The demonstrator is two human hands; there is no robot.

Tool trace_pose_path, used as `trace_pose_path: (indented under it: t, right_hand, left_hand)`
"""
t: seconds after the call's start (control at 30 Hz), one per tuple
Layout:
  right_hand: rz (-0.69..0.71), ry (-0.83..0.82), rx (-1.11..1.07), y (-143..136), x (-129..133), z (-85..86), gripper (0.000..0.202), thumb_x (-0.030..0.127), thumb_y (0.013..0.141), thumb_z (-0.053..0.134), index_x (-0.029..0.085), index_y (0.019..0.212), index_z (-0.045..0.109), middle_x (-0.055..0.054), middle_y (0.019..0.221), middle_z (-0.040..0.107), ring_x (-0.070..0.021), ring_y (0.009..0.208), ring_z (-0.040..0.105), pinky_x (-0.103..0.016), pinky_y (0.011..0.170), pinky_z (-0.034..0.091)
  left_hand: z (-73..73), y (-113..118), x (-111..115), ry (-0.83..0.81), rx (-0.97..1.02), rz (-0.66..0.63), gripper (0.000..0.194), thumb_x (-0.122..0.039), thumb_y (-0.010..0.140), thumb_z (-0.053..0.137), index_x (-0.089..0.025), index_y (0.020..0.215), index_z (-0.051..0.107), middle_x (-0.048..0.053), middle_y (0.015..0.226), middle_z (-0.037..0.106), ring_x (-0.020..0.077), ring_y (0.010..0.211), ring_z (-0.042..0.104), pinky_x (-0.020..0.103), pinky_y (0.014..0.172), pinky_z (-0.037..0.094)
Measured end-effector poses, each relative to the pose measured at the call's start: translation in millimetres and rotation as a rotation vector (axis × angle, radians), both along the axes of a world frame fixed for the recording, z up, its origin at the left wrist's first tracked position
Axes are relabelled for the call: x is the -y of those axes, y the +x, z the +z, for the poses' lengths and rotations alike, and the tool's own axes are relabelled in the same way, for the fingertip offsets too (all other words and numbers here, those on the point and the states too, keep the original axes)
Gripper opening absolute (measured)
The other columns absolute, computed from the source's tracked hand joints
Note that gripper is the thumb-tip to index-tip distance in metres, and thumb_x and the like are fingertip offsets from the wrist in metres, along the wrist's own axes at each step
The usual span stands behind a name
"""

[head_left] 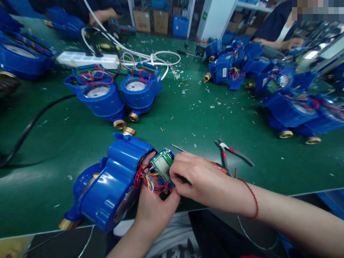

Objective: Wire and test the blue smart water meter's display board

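1. So the left hand [158, 204] is cradling the little green circuit board [162, 165], fingers curled behind it and thumb by its lower edge.
2. Right hand's [197, 175] fingers are bunched together at the board's right edge; can't tell what's pinched, if anything.
3. Board sits just beside the big blue meter [115, 179], which is tipped over near the table's edge, with a tangle of colored wires [146, 179] hanging off the board.
4. Red-handled cutters [228, 152] lie open on the green table [188, 122], beyond the right hand.
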State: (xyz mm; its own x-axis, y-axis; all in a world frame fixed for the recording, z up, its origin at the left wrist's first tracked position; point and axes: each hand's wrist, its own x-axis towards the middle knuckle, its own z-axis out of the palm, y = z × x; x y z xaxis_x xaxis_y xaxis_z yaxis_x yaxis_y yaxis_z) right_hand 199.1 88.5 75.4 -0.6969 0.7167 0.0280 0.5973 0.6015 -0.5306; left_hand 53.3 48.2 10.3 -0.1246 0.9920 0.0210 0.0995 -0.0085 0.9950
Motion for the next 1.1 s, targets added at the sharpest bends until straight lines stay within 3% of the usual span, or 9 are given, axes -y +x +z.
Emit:
trace_pose_path:
  t: [0.1, 0.2, 0.33, 0.47, 0.63, 0.77, 0.87, 1.0, 1.1]
  right_hand:
    - [-0.028, 0.040, 0.014, -4.0, 2.2, -3.0, 0.009, 0.008, 0.083, 0.051, 0.014, 0.077, 0.055, -0.003, 0.078, 0.056, -0.0137, 0.074, 0.046, -0.026, 0.065, 0.034]
    - [-0.025, 0.147, 0.163, -10.9, 5.5, 0.9, 0.008, 0.014, 0.083, 0.048, 0.015, 0.083, 0.056, -0.005, 0.081, 0.057, -0.0173, 0.073, 0.048, -0.030, 0.060, 0.029]
    - [0.037, 0.170, 0.305, -16.3, 7.2, 8.8, 0.010, 0.021, 0.086, 0.048, 0.016, 0.089, 0.056, -0.008, 0.087, 0.059, -0.0213, 0.073, 0.053, -0.031, 0.056, 0.025]
    - [0.113, 0.244, 0.311, -12.0, 5.0, 8.9, 0.007, 0.020, 0.090, 0.050, 0.017, 0.087, 0.055, -0.005, 0.082, 0.058, -0.0193, 0.066, 0.051, -0.031, 0.052, 0.019]
    - [0.114, 0.178, 0.080, -5.0, 2.4, -3.4, 0.014, 0.014, 0.087, 0.045, 0.016, 0.075, 0.050, -0.001, 0.072, 0.053, -0.0132, 0.062, 0.043, -0.029, 0.053, 0.023]
    - [0.011, 0.068, -0.171, -1.5, 4.4, -15.2, 0.014, 0.010, 0.083, 0.041, 0.017, 0.070, 0.044, 0.001, 0.067, 0.046, -0.0108, 0.063, 0.039, -0.025, 0.056, 0.028]
    - [-0.039, -0.011, -0.290, -0.1, 6.9, -20.8, 0.014, 0.009, 0.082, 0.043, 0.017, 0.070, 0.043, 0.001, 0.068, 0.046, -0.0095, 0.063, 0.040, -0.023, 0.057, 0.029]
    - [-0.084, -0.035, -0.395, -1.0, 10.7, -24.6, 0.015, 0.007, 0.081, 0.045, 0.016, 0.070, 0.044, 0.001, 0.067, 0.045, -0.0090, 0.063, 0.041, -0.022, 0.057, 0.029]
    - [-0.141, -0.010, -0.462, -2.7, 14.5, -25.9, 0.016, 0.005, 0.081, 0.047, 0.016, 0.071, 0.045, 0.002, 0.066, 0.044, -0.0083, 0.063, 0.040, -0.021, 0.057, 0.030]
  left_hand:
    - [-1.9, 4.1, -3.7, -0.014, -0.010, 0.075, 0.063, -0.022, 0.064, 0.078, -0.024, 0.120, 0.049, 0.007, 0.107, 0.059, 0.0254, 0.098, 0.061, 0.048, 0.098, 0.045]
    - [-2.2, 5.1, -5.8, 0.008, 0.030, 0.098, 0.058, -0.022, 0.064, 0.079, -0.024, 0.115, 0.052, 0.005, 0.104, 0.060, 0.0240, 0.096, 0.062, 0.046, 0.098, 0.046]
    - [-4.8, 3.5, -6.3, 0.035, 0.066, 0.118, 0.050, -0.024, 0.065, 0.079, -0.023, 0.108, 0.054, 0.005, 0.100, 0.060, 0.0233, 0.095, 0.062, 0.046, 0.099, 0.046]
    - [-4.4, 5.1, -7.0, 0.045, 0.064, 0.156, 0.057, -0.022, 0.056, 0.085, -0.022, 0.104, 0.054, 0.006, 0.100, 0.063, 0.0238, 0.091, 0.064, 0.044, 0.092, 0.050]
    - [-4.0, 6.7, -5.9, 0.069, 0.131, 0.127, 0.050, -0.021, 0.060, 0.082, -0.025, 0.102, 0.055, 0.002, 0.093, 0.069, 0.0226, 0.082, 0.067, 0.039, 0.078, 0.055]
    - [-9.4, 3.8, -3.3, 0.061, 0.093, 0.150, 0.049, -0.014, 0.058, 0.081, -0.026, 0.100, 0.058, 0.002, 0.097, 0.067, 0.0232, 0.086, 0.066, 0.040, 0.082, 0.054]
    - [-5.1, 5.0, -3.9, 0.073, 0.076, 0.135, 0.046, -0.011, 0.061, 0.077, -0.025, 0.100, 0.058, 0.001, 0.094, 0.069, 0.0215, 0.085, 0.067, 0.037, 0.080, 0.056]
    - [8.5, 9.6, -7.5, 0.062, 0.042, 0.113, 0.054, -0.021, 0.061, 0.079, -0.023, 0.109, 0.055, 0.001, 0.090, 0.068, 0.0205, 0.078, 0.068, 0.035, 0.074, 0.058]
    - [10.8, 10.0, -8.2, 0.000, -0.005, 0.117, 0.064, -0.031, 0.057, 0.082, -0.022, 0.114, 0.053, 0.003, 0.093, 0.067, 0.0218, 0.078, 0.067, 0.040, 0.079, 0.058]
